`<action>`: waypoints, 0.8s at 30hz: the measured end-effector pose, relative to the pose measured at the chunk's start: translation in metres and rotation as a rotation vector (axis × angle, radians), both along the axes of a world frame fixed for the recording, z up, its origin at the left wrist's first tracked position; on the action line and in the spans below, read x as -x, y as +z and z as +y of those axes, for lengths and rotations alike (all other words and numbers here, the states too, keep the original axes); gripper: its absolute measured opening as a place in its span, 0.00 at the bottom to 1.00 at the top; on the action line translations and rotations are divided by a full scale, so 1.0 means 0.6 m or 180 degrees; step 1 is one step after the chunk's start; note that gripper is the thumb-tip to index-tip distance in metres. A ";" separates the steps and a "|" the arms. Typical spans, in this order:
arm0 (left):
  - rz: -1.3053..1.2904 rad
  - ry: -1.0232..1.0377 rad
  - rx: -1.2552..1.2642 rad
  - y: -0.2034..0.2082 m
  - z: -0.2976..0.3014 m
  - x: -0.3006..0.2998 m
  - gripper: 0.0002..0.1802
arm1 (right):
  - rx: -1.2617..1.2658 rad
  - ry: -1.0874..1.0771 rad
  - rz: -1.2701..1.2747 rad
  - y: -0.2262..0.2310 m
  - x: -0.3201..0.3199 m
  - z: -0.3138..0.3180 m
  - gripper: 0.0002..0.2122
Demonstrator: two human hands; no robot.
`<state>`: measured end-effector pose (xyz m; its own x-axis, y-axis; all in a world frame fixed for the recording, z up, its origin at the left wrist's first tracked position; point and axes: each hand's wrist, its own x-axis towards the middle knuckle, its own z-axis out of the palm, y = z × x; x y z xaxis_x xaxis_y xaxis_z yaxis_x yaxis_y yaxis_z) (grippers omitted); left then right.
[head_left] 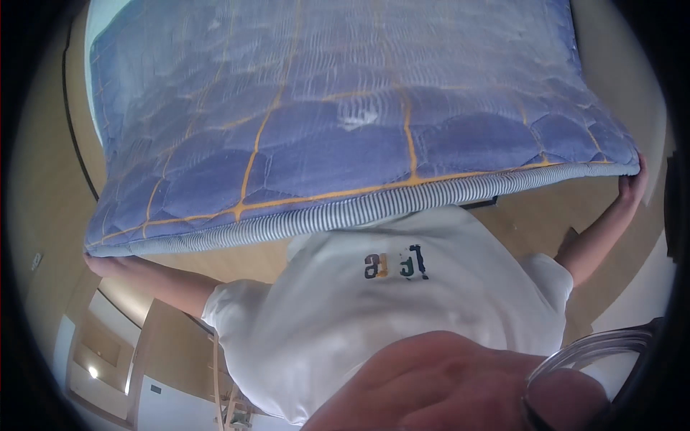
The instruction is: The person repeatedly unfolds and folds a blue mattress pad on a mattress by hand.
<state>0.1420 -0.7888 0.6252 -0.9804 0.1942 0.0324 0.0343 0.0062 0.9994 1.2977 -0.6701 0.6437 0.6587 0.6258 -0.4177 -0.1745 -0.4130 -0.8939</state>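
A thin blue quilted mattress pad (338, 151) spreads across the upper half of the head view. Orange lines cross its top, and a striped band (374, 208) runs along its near edge. My left hand (100, 264) grips the near left corner, and my right hand (634, 179) grips the near right corner. Both arms are stretched wide, with the near edge held up in front of my white shirt (402, 309). The fingers are partly hidden by the corners. The pad's far end runs out of the picture.
A pale strip (93, 79) shows beside the pad's left side. Light-brown surfaces (43, 165) lie on both sides. At the lower left are a doorway with a small lit lamp (93, 372) and a wooden frame (228, 402).
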 end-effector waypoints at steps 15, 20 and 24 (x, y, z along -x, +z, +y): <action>-0.1063 -0.2189 0.3886 -0.419 0.229 0.270 0.22 | 0.0095 -0.0021 -0.0515 -0.219 0.057 0.369 0.09; 0.1440 -0.0556 0.2398 -0.310 0.409 0.244 0.17 | 0.0338 0.0192 -0.0865 -0.282 0.066 0.460 0.11; 0.2884 0.0242 0.3226 -0.186 0.666 0.262 0.29 | 0.0712 0.1570 -0.2269 -0.466 0.121 0.698 0.18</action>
<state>-0.0150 -0.3890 0.5134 -0.7008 0.4643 0.5415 0.6371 0.7490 0.1822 1.2253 -0.2512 0.3643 0.4859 0.8596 -0.1582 0.6352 -0.4717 -0.6115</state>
